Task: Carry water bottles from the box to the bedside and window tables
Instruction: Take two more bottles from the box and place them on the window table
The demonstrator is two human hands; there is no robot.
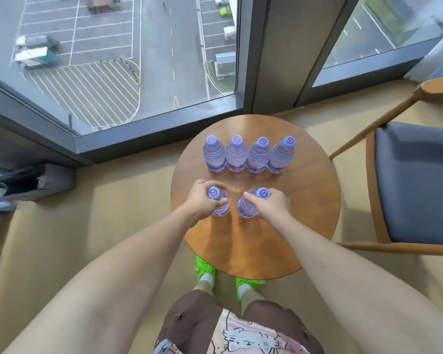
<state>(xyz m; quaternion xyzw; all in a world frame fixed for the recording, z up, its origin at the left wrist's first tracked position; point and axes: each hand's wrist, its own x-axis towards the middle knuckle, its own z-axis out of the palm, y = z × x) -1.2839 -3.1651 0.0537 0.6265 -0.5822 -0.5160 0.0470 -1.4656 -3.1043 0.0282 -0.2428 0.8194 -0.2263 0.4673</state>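
1. Left hand [200,204] is gripping a bottle [219,204] by its neck.
2. Right hand [271,205] is gripping another [250,205] likewise.
3. Both are standing on the round table [304,213] (four more [248,154] lined up behind, window side).

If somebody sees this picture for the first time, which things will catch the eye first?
Probably the row of four clear plastic water bottles with purple caps at the far side of the round wooden table. Nearer, the left hand and the right hand each grip one more bottle by its neck. Beyond, the big window shows a car park far below.
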